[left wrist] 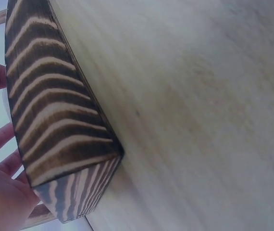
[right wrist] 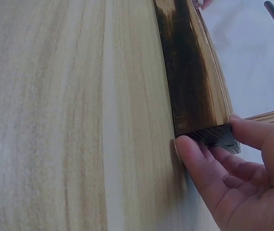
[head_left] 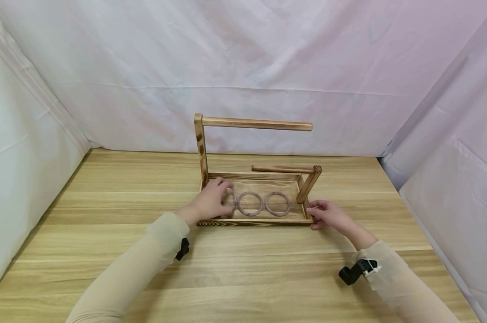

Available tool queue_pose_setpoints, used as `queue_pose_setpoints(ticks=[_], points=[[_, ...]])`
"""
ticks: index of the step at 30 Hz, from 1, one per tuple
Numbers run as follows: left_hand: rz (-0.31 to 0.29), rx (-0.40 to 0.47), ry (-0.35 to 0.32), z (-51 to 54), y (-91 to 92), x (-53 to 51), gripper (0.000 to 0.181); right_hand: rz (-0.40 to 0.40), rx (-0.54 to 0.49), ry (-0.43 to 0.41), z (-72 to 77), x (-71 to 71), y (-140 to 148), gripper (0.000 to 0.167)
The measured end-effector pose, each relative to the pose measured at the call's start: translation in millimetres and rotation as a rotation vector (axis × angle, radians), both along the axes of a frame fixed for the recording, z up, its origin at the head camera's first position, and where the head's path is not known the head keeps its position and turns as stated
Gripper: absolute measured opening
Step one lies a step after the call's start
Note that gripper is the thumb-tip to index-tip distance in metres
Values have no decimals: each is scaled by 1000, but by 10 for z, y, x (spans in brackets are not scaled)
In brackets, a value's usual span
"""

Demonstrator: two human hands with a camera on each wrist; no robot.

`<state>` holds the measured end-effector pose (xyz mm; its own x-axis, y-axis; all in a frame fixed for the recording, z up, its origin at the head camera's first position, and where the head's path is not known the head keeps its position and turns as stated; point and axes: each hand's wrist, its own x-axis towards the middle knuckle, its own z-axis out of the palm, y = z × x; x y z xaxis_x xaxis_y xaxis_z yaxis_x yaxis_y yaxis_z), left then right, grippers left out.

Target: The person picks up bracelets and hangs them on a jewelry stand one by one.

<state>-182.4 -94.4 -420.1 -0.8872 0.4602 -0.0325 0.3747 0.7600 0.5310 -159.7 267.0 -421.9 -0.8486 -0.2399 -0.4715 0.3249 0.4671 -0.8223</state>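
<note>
We see a shallow wooden tray (head_left: 255, 222) on the desk (head_left: 227, 278), with three clear rings lying in a row inside it. Our left hand (head_left: 210, 200) reaches over the tray's left end, thumb and fingers spread about the left ring (head_left: 235, 197); we cannot tell whether they pinch it. Our right hand (head_left: 328, 215) holds the near right corner of the tray, its fingers bent against the end wall. The middle ring (head_left: 250, 193) and the right ring (head_left: 276, 193) lie free of both hands.

We judge the rings light, stiff and rather slick (glass or plastic, we cannot say), so a gentle pinch across the outer edge should suit them, in case they are brittle. The tray looks rigid and not very heavy. We would take it low, by its end walls, rather than by the long rod (head_left: 255, 123) or the short rod (head_left: 281, 169): each is fixed to a post at one end only and could work loose.
</note>
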Motion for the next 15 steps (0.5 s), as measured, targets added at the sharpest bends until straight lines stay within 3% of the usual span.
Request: queue_pose_setpoints(ticks=[15], points=[[9, 83, 49, 64, 48, -10, 61, 3, -8, 10, 1, 4, 19, 51]])
